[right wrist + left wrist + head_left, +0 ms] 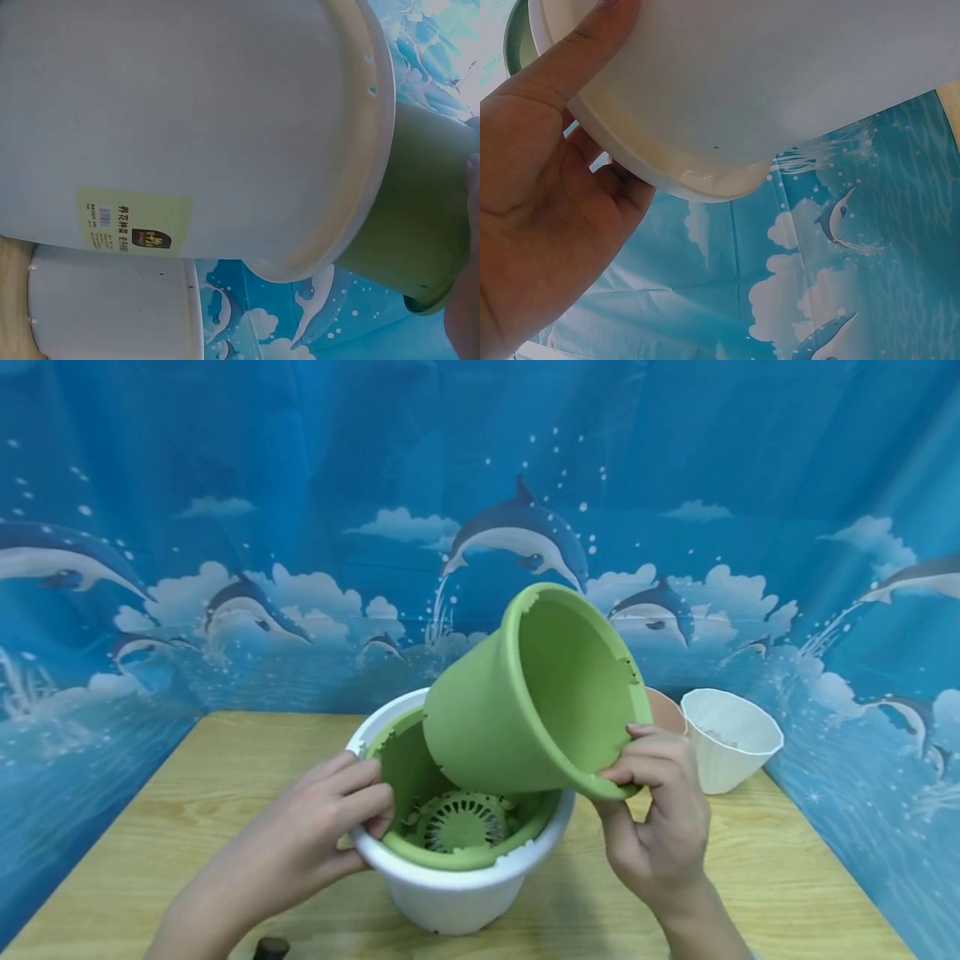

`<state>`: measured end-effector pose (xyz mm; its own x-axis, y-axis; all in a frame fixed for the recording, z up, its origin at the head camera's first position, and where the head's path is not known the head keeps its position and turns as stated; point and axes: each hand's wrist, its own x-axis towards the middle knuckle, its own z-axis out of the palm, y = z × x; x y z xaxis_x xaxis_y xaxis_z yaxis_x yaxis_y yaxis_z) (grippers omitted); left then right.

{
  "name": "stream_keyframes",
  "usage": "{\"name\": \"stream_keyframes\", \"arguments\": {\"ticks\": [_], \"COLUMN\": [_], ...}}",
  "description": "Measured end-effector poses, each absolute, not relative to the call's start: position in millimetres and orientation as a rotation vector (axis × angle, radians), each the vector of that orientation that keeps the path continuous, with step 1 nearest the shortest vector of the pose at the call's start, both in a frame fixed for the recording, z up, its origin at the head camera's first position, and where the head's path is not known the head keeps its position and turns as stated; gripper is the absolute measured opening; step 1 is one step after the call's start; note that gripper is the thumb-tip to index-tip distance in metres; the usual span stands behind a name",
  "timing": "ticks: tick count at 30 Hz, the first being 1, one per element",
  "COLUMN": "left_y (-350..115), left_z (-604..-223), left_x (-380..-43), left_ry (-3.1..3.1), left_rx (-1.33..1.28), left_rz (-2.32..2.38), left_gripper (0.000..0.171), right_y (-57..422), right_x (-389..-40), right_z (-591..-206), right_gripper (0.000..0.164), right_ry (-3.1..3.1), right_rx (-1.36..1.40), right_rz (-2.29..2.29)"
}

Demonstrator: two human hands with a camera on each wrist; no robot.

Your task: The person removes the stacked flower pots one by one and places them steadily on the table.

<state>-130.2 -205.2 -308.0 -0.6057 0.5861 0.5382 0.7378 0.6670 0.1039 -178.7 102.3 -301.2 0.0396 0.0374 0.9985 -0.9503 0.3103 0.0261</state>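
Observation:
A white plastic flowerpot (457, 902) stands on the table with a green pot (401, 760) nested inside it; slots show in the green floor. My left hand (322, 810) grips the left side of the white rim, thumb on the outer wall in the left wrist view. Tilted over the nested pair, a second green pot (480, 718) has its mouth facing right and its base inside their opening. My right hand (662, 810) pinches this pot's lower rim. In the right wrist view, a pale label (135, 221) is stuck on the white pot's side.
Behind my right hand, a white faceted pot (727, 768) with pale bits inside stands beside an orange-brown pot (666, 712), partly hidden. Another white pot (112, 300) shows in the right wrist view. A dark object (272, 948) lies at the front edge. A dolphin-print curtain (337, 485) encloses the table.

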Motion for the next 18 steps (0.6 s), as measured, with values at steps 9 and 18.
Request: {"name": "stream_keyframes", "arguments": {"ticks": [9,18], "left_y": [-204.8,-205.4], "left_z": [-308.7,-310.6], "left_x": [-131.0,-131.8], "left_ry": [-2.407,-2.382], "left_rx": [-1.033,-1.039], "left_rz": [-0.439,-0.444], "left_gripper": [0.04,0.038], "right_y": [104.2,110.0], "right_x": [-177.1,-178.4], "right_z": [-296.1,-292.4], "right_gripper": [0.047,0.048], "right_ry": [-1.198,-1.21], "right_rx": [0.849,0.746], "right_rz": [1.008,0.999]}}
